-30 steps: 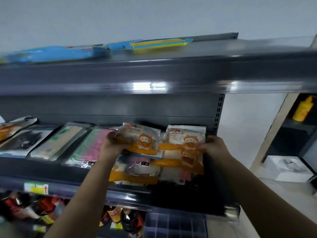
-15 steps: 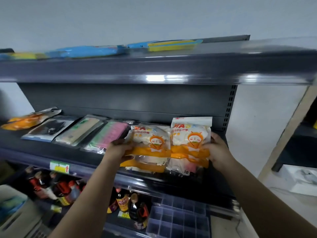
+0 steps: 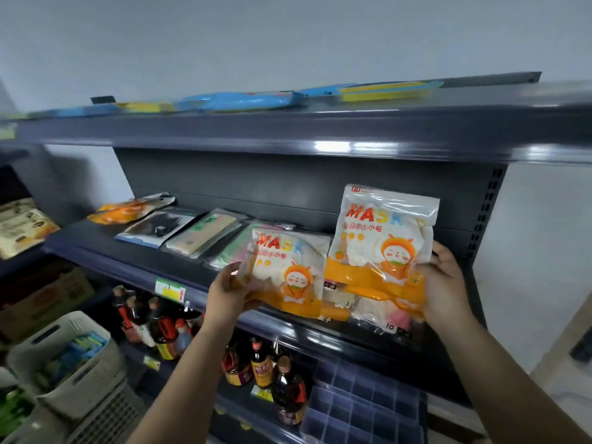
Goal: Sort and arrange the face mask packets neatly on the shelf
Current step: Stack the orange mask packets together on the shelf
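Observation:
I hold two orange-and-white "MASK" packets over the right end of the dark middle shelf (image 3: 134, 261). My left hand (image 3: 229, 291) grips the left packet (image 3: 288, 274) by its left edge. My right hand (image 3: 443, 280) grips the right packet (image 3: 381, 248), which is tilted up and stands higher. More packets (image 3: 371, 310) lie flat beneath them. Further left on the shelf lie a pink-green packet (image 3: 234, 251), a beige packet (image 3: 205, 233), a black packet (image 3: 158, 225) and an orange packet (image 3: 128, 208).
Blue and yellow packets (image 3: 243, 100) lie on the top shelf. Sauce bottles (image 3: 160, 325) and a clear divided box (image 3: 358, 408) fill the shelf below. A grey basket (image 3: 73, 360) with goods stands at lower left. A white wall is right of the rack.
Both hands have lifted the two orange packets up off the stack, the right one higher and more upright. The camera view has shifted left, showing more of the shelf.

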A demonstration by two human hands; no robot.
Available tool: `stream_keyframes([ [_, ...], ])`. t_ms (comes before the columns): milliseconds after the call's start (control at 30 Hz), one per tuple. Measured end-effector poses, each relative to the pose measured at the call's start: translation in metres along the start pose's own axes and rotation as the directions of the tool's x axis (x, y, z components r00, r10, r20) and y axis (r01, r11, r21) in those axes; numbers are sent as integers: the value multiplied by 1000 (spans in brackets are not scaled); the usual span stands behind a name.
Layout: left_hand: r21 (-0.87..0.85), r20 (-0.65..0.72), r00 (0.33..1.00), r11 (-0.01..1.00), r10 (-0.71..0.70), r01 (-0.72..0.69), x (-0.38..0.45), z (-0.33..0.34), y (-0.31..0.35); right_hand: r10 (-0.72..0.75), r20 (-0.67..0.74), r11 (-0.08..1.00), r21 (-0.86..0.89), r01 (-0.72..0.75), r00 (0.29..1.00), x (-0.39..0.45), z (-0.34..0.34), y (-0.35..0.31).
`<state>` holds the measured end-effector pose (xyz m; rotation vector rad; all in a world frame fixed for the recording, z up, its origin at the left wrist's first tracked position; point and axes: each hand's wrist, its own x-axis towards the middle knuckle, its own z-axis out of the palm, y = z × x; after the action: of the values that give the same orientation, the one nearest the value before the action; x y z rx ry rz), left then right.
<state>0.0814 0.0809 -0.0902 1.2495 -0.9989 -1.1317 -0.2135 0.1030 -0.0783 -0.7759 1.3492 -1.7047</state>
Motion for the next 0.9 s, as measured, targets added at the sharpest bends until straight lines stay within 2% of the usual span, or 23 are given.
stream_keyframes([
  [100, -78, 22, 998, 996, 55, -54, -8, -22, 0, 40, 63, 997, 57, -43, 997, -1, 19, 5],
  [167, -99, -10, 995, 990, 98, -99, -11, -41, 1, 80, 96, 993, 79, -87, 992, -6, 40, 9],
  [467, -194, -302, 945, 962, 128, -192, -21, -170, 16, 188, 330, 969, 90, -229, 925, -67, 176, 32],
  [667, -149, -420, 892, 956, 170, -252, -45, -268, 33, 203, 437, 965, 62, -254, 876, -126, 274, 62],
  [900, -116, -538, 830, 963, 146, -245, -67, -384, 35, 213, 562, 961, 27, -275, 799, -195, 378, 95],
])
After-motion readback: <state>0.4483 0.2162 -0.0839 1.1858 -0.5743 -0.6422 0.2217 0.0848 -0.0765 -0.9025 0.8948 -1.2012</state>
